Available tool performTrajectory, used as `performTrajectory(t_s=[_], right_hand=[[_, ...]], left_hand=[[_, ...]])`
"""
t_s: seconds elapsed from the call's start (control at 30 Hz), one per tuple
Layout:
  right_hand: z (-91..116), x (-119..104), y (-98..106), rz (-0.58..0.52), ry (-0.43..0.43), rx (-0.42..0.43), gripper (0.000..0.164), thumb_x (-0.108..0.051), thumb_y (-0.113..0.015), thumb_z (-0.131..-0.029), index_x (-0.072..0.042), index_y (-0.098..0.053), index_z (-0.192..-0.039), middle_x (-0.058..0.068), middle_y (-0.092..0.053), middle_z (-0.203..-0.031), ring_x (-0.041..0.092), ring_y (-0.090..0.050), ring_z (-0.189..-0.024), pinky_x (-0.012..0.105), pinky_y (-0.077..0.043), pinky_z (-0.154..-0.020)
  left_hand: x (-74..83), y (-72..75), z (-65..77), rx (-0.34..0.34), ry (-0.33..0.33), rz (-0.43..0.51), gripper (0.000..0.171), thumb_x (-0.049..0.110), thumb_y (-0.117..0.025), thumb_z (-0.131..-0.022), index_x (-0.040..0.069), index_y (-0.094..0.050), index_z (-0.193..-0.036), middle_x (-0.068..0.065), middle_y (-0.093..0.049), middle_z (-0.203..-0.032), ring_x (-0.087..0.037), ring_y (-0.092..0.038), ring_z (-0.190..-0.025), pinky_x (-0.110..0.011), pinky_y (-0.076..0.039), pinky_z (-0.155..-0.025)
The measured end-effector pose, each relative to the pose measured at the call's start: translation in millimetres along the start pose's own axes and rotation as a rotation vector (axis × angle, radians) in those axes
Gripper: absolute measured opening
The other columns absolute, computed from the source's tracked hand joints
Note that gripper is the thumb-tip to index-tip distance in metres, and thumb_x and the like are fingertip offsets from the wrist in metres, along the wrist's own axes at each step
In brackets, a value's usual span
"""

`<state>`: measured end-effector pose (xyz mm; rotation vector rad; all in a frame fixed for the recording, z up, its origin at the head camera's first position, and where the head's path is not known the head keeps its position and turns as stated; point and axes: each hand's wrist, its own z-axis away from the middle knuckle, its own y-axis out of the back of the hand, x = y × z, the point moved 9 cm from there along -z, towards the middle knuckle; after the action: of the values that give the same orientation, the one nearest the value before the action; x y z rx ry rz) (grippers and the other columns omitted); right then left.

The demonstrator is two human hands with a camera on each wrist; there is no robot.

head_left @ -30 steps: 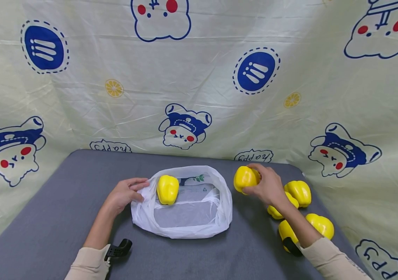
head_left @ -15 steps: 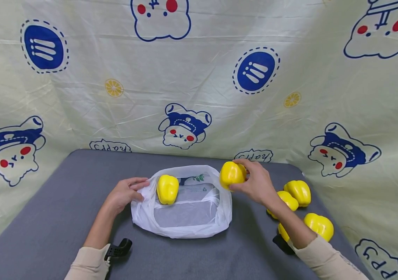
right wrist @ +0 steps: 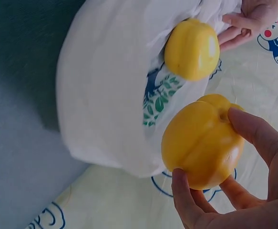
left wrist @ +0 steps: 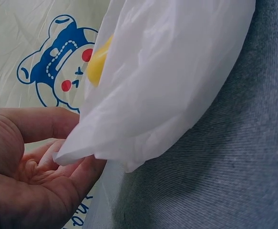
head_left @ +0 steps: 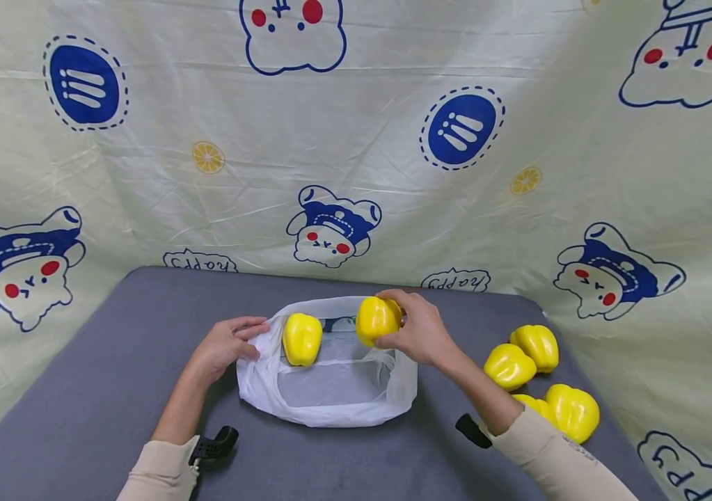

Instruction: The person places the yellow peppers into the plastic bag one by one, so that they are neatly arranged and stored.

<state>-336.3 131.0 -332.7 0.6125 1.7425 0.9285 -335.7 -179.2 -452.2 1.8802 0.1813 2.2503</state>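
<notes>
- White bag (head_left: 330, 415): mouth open, one yellow pepper (head_left: 302, 339) at its left side.
- Left hand (head_left: 220, 348): fingers against the bag's rim (whether pinching, I cannot tell).
- Right hand (head_left: 421, 330): grips another pepper (head_left: 376, 321), just moved from the bag's right edge to over its mouth, so seemingly lined up with the opening.
- Leaf print (right wrist: 160, 101): plain in the right wrist view, mostly hidden in the head view.
</notes>
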Motion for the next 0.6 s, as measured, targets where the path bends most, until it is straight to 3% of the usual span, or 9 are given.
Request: performTrajectory(t_s=[0.6], right_hand=[[-23.9,-16.0,-47.0,-0.033,-0.044,-0.070,0.073,-0.006,-0.089,-0.069,-0.015,-0.061,-0.137,0.008,-0.064,-0.133,0.030,-0.057,-0.112,0.051,-0.052,-0.098]], left_hand=[[0.1,-1.1,-0.2,0.001,0.004,0.000,0.065,-0.013,-0.065,-0.082,0.003,-0.055,-0.143,-0.015,-0.064,-0.138,-0.034,-0.048,-0.142,-0.046,-0.048,-0.107]])
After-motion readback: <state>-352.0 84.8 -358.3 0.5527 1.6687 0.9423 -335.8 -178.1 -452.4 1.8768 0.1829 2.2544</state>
